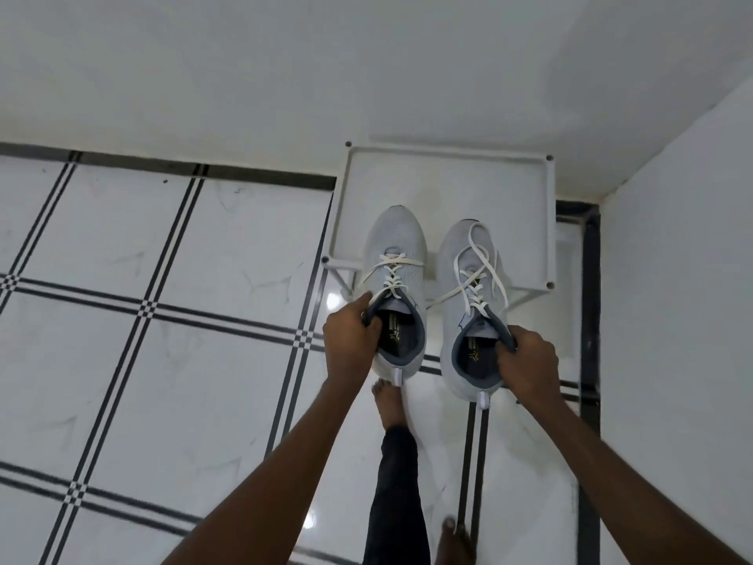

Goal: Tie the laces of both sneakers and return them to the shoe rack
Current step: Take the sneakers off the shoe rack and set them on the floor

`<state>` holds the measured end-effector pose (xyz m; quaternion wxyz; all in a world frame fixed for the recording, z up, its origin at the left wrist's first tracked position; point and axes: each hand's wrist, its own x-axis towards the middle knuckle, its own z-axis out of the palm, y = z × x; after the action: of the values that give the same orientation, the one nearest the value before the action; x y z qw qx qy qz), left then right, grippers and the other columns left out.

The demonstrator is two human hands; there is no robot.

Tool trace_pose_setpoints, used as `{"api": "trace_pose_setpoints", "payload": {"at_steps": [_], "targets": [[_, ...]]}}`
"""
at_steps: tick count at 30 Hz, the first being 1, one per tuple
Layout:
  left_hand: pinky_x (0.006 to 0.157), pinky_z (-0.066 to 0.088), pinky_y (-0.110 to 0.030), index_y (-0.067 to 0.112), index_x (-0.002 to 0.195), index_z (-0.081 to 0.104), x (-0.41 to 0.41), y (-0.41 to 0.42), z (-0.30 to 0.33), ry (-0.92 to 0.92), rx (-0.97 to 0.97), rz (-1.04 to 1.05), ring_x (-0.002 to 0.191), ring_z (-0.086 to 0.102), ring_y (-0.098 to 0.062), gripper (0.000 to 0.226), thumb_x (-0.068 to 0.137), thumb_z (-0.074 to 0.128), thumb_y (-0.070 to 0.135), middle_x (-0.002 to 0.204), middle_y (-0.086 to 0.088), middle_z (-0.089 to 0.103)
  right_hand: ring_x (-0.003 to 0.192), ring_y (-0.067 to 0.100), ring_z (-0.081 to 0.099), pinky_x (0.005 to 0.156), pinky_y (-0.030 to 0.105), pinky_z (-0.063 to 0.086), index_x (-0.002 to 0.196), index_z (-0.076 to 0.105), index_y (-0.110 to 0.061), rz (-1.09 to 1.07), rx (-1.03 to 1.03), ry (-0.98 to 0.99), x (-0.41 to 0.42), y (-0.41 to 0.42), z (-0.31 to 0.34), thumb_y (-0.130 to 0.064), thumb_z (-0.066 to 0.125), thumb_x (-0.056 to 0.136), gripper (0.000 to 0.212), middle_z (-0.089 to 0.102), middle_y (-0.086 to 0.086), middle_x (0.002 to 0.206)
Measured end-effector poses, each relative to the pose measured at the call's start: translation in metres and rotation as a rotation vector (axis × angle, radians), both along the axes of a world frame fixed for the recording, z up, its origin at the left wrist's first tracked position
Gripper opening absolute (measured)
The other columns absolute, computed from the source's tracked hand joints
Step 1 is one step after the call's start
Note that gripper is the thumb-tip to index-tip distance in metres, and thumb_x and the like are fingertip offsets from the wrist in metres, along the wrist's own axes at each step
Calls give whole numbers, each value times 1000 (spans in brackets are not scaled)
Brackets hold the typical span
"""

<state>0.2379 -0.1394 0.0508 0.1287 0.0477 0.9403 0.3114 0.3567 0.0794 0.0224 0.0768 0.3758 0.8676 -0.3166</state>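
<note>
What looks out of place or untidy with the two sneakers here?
The laces on the pale grey mesh sneaker in the right hand hang loose, strung across its toe, with one end trailing off the side. The matching sneaker in the left hand has laces drawn flatter, though no bow is visible.

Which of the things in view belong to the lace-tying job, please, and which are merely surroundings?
Part of the job:
- left sneaker, held at its collar by the left hand
- right sneaker, held by the right hand, laces loose
- white shoe rack, top shelf

Merely surroundings:
- tiled floor
- white wall
- the person's bare feet
</note>
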Motion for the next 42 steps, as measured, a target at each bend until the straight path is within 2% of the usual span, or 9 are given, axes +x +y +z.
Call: {"api": "trace_pose_setpoints", "payload": {"at_steps": [6, 10, 16, 22, 26, 29, 36, 39, 42], "targets": [[62, 38, -22, 22, 118, 72, 81, -41, -41, -57, -50, -19, 69, 61, -23, 41, 80, 61, 10, 77, -6, 70, 62, 34, 52, 58, 31, 32, 71, 58, -2, -10, -57, -25, 84, -47, -39, -4, 57, 83, 13, 55, 10, 62], [64, 40, -25, 22, 116, 72, 118, -66, -94, -127, -69, -10, 72, 63, -25, 40, 80, 60, 10, 80, -7, 73, 65, 32, 51, 64, 31, 36, 77, 61, -3, -40, -67, -86, 118, -74, -86, -6, 56, 85, 11, 57, 9, 66], [65, 40, -21, 22, 119, 71, 141, -94, -219, -140, -91, -28, 73, 64, -23, 38, 86, 57, 10, 83, -6, 73, 65, 32, 48, 65, 33, 35, 70, 51, -7, -50, -51, -113, 135, -107, -202, -6, 55, 86, 17, 53, 10, 66], [73, 55, -33, 17, 120, 70, 135, -103, -357, -90, -61, -31, 78, 68, -27, 40, 83, 56, 9, 89, -8, 75, 78, 39, 62, 68, 38, 45, 84, 64, 3, -37, -3, -54, 120, -120, -332, -6, 54, 86, 14, 65, 23, 81], [63, 42, -27, 18, 112, 71, 128, -106, -433, -67, -82, -18, 68, 60, -23, 36, 82, 54, 9, 80, -5, 71, 79, 45, 63, 68, 46, 51, 83, 64, 3, -38, 69, -57, 110, -125, -405, -21, 43, 79, 33, 67, 27, 83], [64, 39, -27, 16, 108, 70, 123, -110, -468, -49, -86, -11, 70, 62, -25, 30, 83, 54, 9, 82, -6, 71, 80, 47, 63, 68, 44, 48, 82, 62, 5, -46, 85, -64, 106, -121, -444, -16, 48, 84, 25, 66, 29, 83], [79, 56, -33, 15, 121, 66, 108, -138, -502, -15, -58, 41, 87, 68, -23, 33, 90, 54, 13, 99, -5, 72, 95, 46, 62, 78, 46, 49, 105, 57, 8, -143, 72, -110, 97, -132, -456, -11, 54, 87, 26, 65, 30, 98], [76, 55, -28, 17, 126, 61, 104, -147, -506, 0, -2, 89, 86, 67, -17, 35, 95, 55, 31, 99, 0, 71, 113, 42, 54, 96, 48, 44, 127, 50, 5, -69, 307, 153, 71, -159, -442, -10, 51, 76, 53, 60, 25, 117], [71, 58, -29, 26, 132, 56, 97, -158, -504, -100, 57, 70, 83, 68, -11, 56, 91, 51, 63, 102, 4, 72, 116, 35, 51, 102, 37, 38, 127, 55, -3, 109, 298, 362, 37, -198, -438, -14, 56, 82, 46, 61, 17, 120]]}}
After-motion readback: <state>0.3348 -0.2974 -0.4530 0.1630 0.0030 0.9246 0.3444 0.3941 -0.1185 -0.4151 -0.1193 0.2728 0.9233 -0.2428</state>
